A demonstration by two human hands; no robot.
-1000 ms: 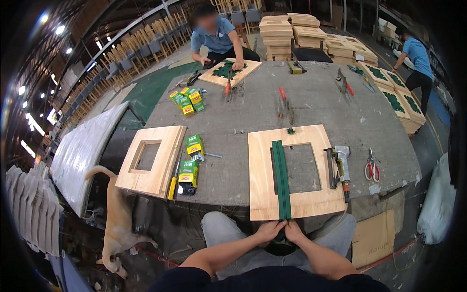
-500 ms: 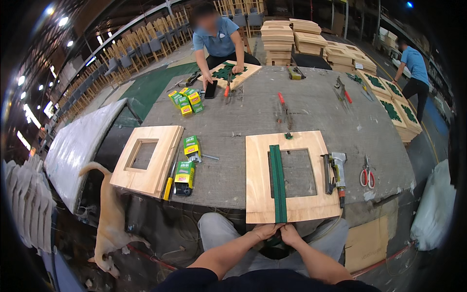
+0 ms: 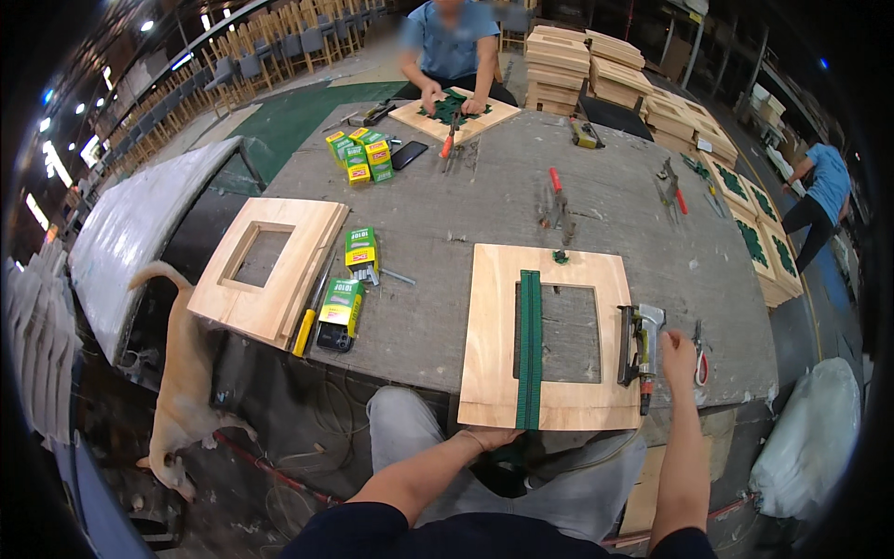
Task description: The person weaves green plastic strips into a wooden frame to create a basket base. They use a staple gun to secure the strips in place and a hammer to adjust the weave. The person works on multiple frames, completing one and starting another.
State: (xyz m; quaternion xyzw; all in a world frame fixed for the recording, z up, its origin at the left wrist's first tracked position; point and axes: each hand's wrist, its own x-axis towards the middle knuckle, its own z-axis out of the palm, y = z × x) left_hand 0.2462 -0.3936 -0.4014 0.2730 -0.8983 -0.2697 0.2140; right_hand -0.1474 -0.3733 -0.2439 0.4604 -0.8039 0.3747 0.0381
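Observation:
A wooden frame panel point(image 3: 484, 345) with a square opening lies at the table's front edge. Down its left side runs a long green webbing strap point(image 3: 530, 349), crossing the opening. At the strap's near end, my left hand point(image 3: 492, 437) is closed on it against the panel's front edge; its fingertips are partly hidden. Right of the panel, my right hand point(image 3: 679, 358) hovers with loosely bent fingers, nothing visible in it. It is between a staple gun point(image 3: 644, 345) and red-handled scissors point(image 3: 700, 366). A small dark green piece point(image 3: 560, 256) rests near the panel's far edge.
Stacked frame panels point(image 3: 219, 270), a yellow-handled tool point(image 3: 304, 333), green-yellow boxes point(image 3: 341, 303) and a phone point(image 3: 333, 337) lie left. Red-handled pliers point(image 3: 557, 200) lie farther back. Across the table point(image 3: 419, 317), a person point(image 3: 450, 47) handles another panel. A dog point(image 3: 177, 391) stands left.
My right hand has left the strap's end and moved right, past the staple gun. My left hand stays at the panel's front edge. The view has shifted slightly; the person opposite has let go of a phone.

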